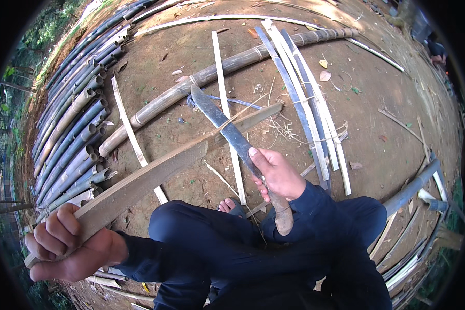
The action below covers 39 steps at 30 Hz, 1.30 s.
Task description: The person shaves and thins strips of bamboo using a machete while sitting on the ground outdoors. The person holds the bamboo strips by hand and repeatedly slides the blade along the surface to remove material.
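Observation:
My left hand (80, 243), at the lower left, is closed around the near end of a long bamboo slat (155, 173). The slat slants up and away to the right across the middle. My right hand (279, 175) grips a machete (217, 120) near the base of its wooden handle, thumb lying along the back of the blade. The dark blade points up and to the left, crossing the slat near its far part. A thin sliver (237, 114) of bamboo stands off the slat's edge where the blade meets it.
A thick bamboo pole (227, 64) lies across the ground ahead. Pale split strips (307, 98) rest over it at the right, and a single strip (223, 93) at the middle. Cut bamboo poles (80, 124) are stacked at the left. Another pole (413, 187) lies at the right.

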Each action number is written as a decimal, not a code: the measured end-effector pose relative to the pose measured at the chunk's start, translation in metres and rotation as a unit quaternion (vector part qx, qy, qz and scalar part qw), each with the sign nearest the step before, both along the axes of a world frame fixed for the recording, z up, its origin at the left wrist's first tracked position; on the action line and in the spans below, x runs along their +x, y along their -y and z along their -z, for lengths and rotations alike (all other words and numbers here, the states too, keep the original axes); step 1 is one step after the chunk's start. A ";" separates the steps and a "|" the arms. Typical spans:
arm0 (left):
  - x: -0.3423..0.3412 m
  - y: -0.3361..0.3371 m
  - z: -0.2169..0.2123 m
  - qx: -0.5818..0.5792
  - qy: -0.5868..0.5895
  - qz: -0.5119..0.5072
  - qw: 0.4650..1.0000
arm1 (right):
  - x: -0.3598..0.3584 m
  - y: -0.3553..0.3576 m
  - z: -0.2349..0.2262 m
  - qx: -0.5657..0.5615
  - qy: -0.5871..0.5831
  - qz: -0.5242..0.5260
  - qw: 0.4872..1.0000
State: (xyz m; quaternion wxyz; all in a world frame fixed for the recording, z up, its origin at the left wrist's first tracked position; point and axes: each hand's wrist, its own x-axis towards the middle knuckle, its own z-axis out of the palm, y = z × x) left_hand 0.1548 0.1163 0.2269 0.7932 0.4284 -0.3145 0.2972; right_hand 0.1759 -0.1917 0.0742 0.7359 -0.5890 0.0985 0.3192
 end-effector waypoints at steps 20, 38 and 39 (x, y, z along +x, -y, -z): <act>-0.012 0.016 -0.003 -0.014 0.004 0.030 0.999 | -0.034 -0.025 -0.034 0.078 0.002 -0.040 0.996; -0.011 0.027 -0.012 -0.003 0.030 0.060 0.998 | -0.020 0.017 0.027 -0.003 -0.038 0.114 0.993; -0.011 0.031 -0.013 0.001 0.043 0.092 0.995 | -0.019 0.020 0.020 0.004 -0.047 0.106 0.993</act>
